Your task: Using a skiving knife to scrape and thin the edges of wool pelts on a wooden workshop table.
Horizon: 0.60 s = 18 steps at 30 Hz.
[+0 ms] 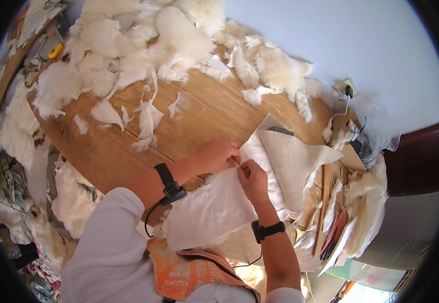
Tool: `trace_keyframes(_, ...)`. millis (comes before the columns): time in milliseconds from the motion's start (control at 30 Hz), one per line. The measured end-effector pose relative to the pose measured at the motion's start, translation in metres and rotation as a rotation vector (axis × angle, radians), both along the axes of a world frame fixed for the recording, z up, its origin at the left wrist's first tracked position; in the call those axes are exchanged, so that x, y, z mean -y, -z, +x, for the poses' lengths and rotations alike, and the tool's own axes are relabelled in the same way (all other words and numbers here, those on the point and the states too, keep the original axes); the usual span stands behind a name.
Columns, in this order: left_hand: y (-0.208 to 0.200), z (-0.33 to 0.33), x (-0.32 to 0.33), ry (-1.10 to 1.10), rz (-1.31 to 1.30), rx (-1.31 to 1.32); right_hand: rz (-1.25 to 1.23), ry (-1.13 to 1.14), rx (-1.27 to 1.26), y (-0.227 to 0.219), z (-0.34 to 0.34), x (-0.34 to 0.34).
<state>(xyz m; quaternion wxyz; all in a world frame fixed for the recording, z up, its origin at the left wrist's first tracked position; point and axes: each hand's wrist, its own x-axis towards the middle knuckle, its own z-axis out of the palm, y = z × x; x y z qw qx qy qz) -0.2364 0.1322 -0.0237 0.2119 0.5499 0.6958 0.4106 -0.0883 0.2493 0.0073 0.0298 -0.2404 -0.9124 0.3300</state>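
left hand (218, 155) | fingers pinching top edge of white hide-backed fleece piece (214, 207) | right hand (252, 178) pinching same edge, touching | fleece runs down-left, frame centre, on round wooden desk (194, 121)

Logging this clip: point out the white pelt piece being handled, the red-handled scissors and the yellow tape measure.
White pelt piece (207, 212), head view, bare hide side below the hands.
Red-handled scissors (333, 236), head view, on the handles.
Yellow tape measure (55, 51), head view, its case.
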Motion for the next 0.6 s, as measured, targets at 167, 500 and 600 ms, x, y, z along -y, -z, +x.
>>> trace_keyframes(167, 0.007, -0.001, -0.001, 0.003, 0.051, 0.003, 0.147, -0.278, -0.235, -0.012, -0.006, -0.027)
trace_keyframes(500, 0.006, -0.001, 0.001, -0.019, 0.084, -0.017, 0.388, -0.391, -0.055, -0.023, -0.008, -0.039)
trace_keyframes(600, 0.008, 0.000, 0.002, -0.018, 0.105, 0.054, 0.423, -0.449, 0.006, -0.026, -0.012, -0.037)
